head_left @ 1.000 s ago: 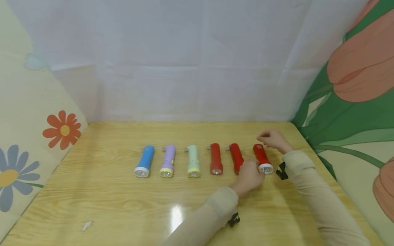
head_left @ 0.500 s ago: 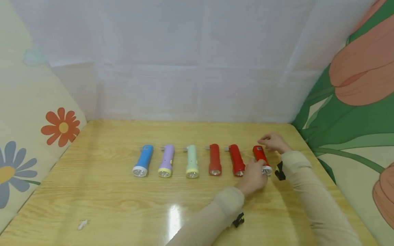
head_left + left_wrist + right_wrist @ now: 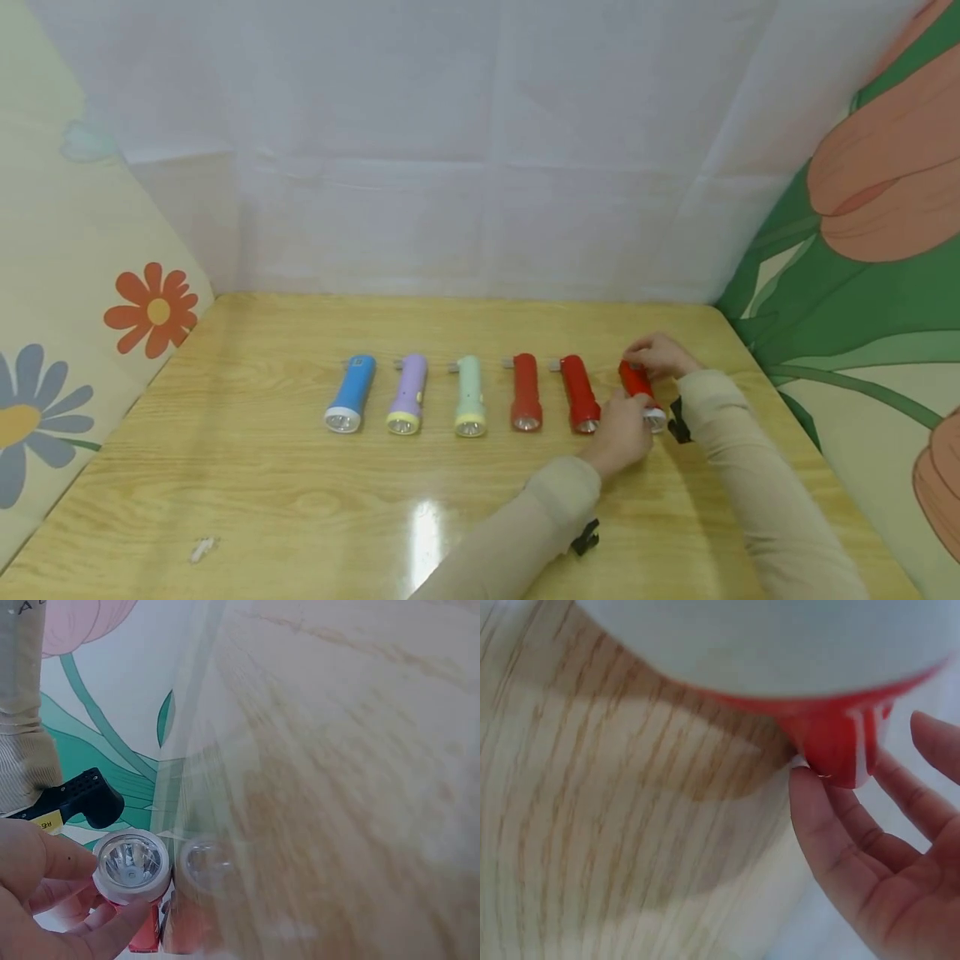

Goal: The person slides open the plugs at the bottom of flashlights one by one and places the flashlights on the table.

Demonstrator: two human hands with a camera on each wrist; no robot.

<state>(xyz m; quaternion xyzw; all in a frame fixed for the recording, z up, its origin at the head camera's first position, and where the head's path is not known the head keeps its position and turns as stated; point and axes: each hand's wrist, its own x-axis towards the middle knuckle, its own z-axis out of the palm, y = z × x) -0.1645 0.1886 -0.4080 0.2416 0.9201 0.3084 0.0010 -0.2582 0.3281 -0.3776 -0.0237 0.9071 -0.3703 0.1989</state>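
My left hand point(image 3: 622, 429) grips the white-rimmed lamp head of a red flashlight point(image 3: 636, 380), the rightmost of a row. In the left wrist view, thumb and fingers lie on either side of its clear lens point(image 3: 131, 862). At the far tail end is my right hand point(image 3: 663, 355). The right wrist view has one fingertip point(image 3: 804, 784) right at the tail, beside a small pale piece, with other fingers behind the red body point(image 3: 832, 746) and one digit held apart from it. Just left lies another red flashlight point(image 3: 577, 392), a metal tab sticking out from its tail.
Further left along the row lie a red point(image 3: 526, 392), a mint green point(image 3: 469, 392), a purple point(image 3: 411, 392) and a blue flashlight point(image 3: 352, 392), lenses toward me. A white scrap point(image 3: 202, 549) is on the wooden table point(image 3: 300, 500). Flower-printed panels flank the table, with white cloth behind.
My right hand has come down and in to the tail of the rightmost flashlight. My left hand has shifted slightly right onto its lamp head, uncovering the neighbouring red flashlight's lens.
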